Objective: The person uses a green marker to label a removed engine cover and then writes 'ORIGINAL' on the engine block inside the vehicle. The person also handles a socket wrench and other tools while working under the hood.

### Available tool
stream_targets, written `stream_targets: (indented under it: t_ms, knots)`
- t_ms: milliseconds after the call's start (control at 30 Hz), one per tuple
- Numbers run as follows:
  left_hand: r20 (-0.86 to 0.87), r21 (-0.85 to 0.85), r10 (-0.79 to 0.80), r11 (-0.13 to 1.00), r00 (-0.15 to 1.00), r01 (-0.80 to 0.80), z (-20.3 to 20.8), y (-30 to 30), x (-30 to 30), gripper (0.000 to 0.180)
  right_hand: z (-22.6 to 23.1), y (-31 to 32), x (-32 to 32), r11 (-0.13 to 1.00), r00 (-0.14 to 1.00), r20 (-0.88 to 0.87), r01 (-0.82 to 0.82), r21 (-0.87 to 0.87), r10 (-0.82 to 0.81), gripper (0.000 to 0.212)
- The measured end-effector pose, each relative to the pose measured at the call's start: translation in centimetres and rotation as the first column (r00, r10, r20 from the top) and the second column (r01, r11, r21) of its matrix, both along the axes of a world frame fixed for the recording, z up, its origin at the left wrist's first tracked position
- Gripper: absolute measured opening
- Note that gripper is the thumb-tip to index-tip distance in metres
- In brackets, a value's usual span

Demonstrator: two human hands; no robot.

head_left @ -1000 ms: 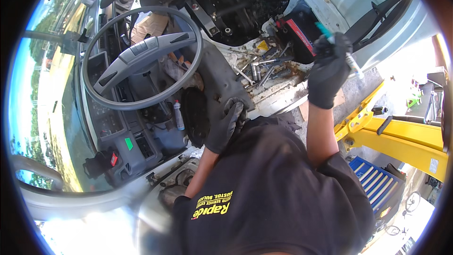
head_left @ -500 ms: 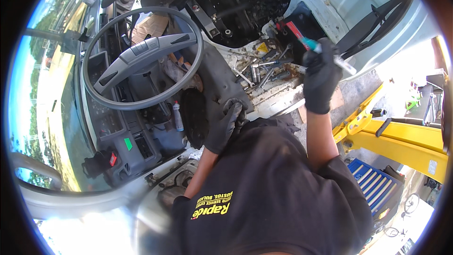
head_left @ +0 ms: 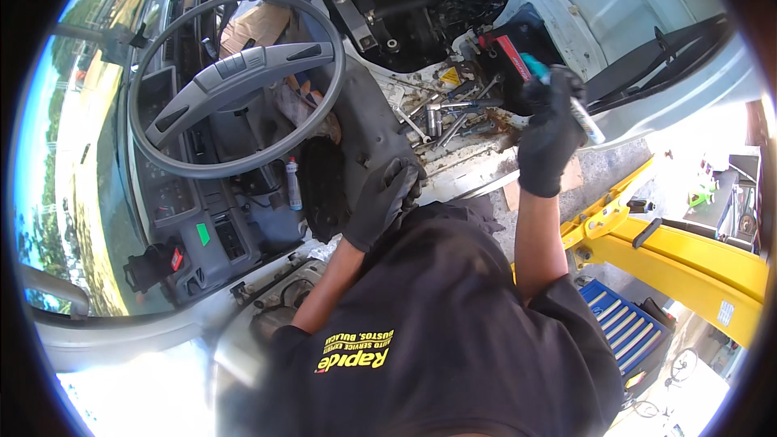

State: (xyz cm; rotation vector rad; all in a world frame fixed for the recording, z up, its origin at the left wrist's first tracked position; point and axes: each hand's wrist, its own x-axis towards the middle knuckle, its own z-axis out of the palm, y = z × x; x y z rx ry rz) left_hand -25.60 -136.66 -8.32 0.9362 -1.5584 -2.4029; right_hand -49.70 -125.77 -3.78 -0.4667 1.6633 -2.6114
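Observation:
My right hand [head_left: 552, 133], in a black glove, is closed around a slim tube-like item [head_left: 584, 120], white at the near end and teal at the far end. Past its teal end, a red, box-like piece [head_left: 510, 55] lies over a dark recess; whether the two touch is unclear. My left hand [head_left: 384, 198], also gloved, rests low by my lap with curled fingers. What those fingers hold, if anything, is hidden. Between the hands and the engine opening [head_left: 421, 20], wrenches [head_left: 414, 125] and sockets [head_left: 434, 120] lie on a dirty white ledge.
A steering wheel [head_left: 338, 89] and dashboard are at the left, with a pale spray-type bottle [head_left: 293, 186] below. The vehicle's pale body panel [head_left: 603, 12] borders the upper right. Outside stand a yellow lift arm [head_left: 688, 263] and a blue ribbed case [head_left: 619, 328].
My right hand, with the tube-like item, has shifted slightly left and tilted a little. My left hand stays curled near my lap. The whole view has shifted slightly.

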Motion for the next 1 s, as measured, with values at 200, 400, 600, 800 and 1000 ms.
stream_targets:
  t_ms: [200,400,600,800,1000]
  knots:
    - [0.107,-0.669,-0.098,0.729,0.989,0.145,-13.5,-5.4,-0.5,0.041,-1.5,-0.9,-2.2,0.973,0.976,-0.209,-0.018,0.231,0.068,0.014]
    - [0.164,-0.962,0.210,0.249,0.964,0.109,-20.2,-11.4,-6.6,0.030,-3.2,-2.3,-9.5,0.776,0.717,-0.638,0.222,0.591,0.281,0.021]
    - [0.122,-0.956,0.645,0.282,0.754,-0.087,-26.6,-18.6,-14.4,0.033,-2.2,-8.8,-20.3,0.921,0.925,-0.105,-0.375,-0.105,0.365,0.010]
    - [0.269,-0.955,0.916,0.212,0.299,0.208,-40.9,-30.6,-14.3,0.049,-5.8,-24.1,-24.8,0.871,0.734,-0.470,-0.426,0.244,0.490,0.014]
    - [0.351,-0.817,0.925,0.379,-0.146,0.435,-39.9,-32.8,-21.4,0.050,-11.6,-35.6,-34.4,0.512,0.489,-0.156,-0.803,0.305,0.858,0.021]
